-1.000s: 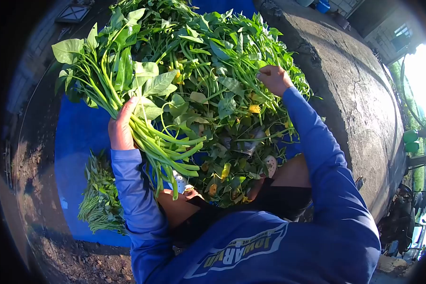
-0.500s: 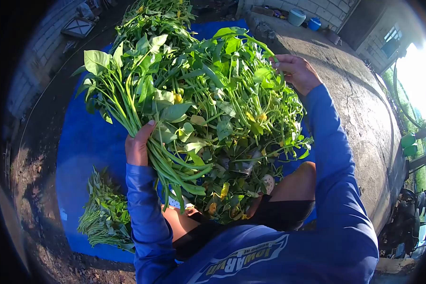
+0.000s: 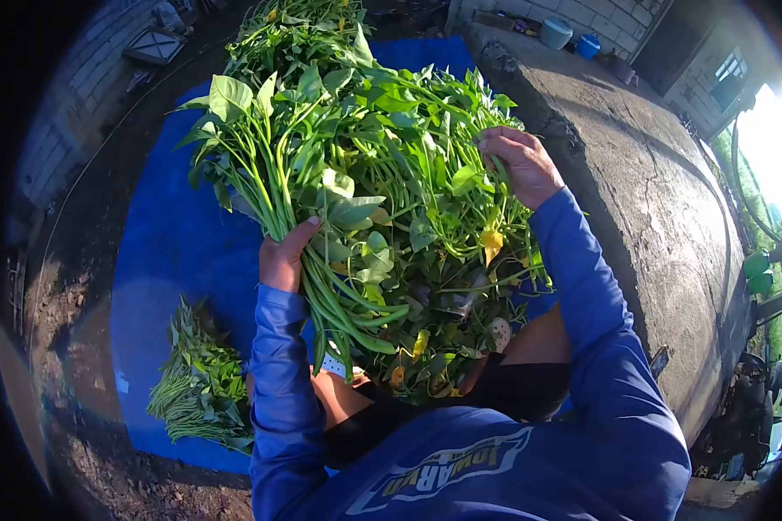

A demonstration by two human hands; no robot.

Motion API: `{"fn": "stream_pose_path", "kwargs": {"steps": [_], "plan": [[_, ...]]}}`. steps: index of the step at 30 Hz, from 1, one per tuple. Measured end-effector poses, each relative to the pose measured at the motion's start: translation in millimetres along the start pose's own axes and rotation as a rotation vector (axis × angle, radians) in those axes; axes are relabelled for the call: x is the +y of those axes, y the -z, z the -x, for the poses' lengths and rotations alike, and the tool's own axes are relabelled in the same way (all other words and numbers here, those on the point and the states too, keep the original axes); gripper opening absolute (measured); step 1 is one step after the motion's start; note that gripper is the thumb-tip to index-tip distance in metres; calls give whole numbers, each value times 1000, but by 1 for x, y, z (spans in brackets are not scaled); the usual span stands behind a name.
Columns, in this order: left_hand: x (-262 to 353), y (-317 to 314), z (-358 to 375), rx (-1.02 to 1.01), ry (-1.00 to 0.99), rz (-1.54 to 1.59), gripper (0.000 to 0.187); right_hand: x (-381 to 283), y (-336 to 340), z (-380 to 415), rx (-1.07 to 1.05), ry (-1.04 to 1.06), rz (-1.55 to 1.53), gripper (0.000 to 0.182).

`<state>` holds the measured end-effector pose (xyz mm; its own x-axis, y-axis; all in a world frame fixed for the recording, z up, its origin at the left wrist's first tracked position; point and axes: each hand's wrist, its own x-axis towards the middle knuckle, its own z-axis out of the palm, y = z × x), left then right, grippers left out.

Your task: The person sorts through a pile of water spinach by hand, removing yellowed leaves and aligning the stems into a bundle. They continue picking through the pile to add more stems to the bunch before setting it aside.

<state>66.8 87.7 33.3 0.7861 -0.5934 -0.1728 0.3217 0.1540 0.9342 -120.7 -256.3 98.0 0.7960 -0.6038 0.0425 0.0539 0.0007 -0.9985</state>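
My left hand [image 3: 285,259] is closed around a thick bunch of water spinach [image 3: 274,187], its leaves pointing up and away and the cut stem ends hanging toward my lap. On the right, my right hand [image 3: 523,163] is pinched at the edge of a large heap of water spinach [image 3: 434,148]; a green stem shows below its fingers. The heap's long stems are tangled, with some yellow leaves [image 3: 491,245] among them. Loose leaves and trimmings lie between my legs. A smaller stack of water spinach [image 3: 202,378] rests at lower left.
Everything lies on a blue tarp [image 3: 161,260] spread over dirt ground. A raised concrete slab [image 3: 643,208] runs along the right side. A light bucket [image 3: 555,33] and a blue pail [image 3: 587,45] stand at the far wall.
My right hand has come left and slightly down, and the stem that arched up to it is lower. My left hand and its bunch appear farther right, partly because the view shifted.
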Motion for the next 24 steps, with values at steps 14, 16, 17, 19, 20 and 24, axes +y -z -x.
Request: {"fn": "stream_pose_path", "kwargs": {"steps": [14, 16, 17, 19, 20, 24], "plan": [[-78, -22, -36, -28, -342, -161, 33, -13, -61, 13, 345, 457, 566, 29], [-89, -27, -40, -12, -249, -40, 31, -7, -76, 17, 379, 560, 656, 29], [-97, -27, -41, 3, -227, -11, 31, 6, -87, 26, 347, 545, 661, 29], [-106, -33, -45, 37, -189, 40, 33, 18, -109, 33, 304, 572, 676, 28], [-108, -33, -43, 61, -147, 56, 35, 23, -120, 39, 287, 586, 685, 28], [-123, -21, -44, -58, 197, 237, 51, 102, -157, 77, -76, 347, 768, 31]]}}
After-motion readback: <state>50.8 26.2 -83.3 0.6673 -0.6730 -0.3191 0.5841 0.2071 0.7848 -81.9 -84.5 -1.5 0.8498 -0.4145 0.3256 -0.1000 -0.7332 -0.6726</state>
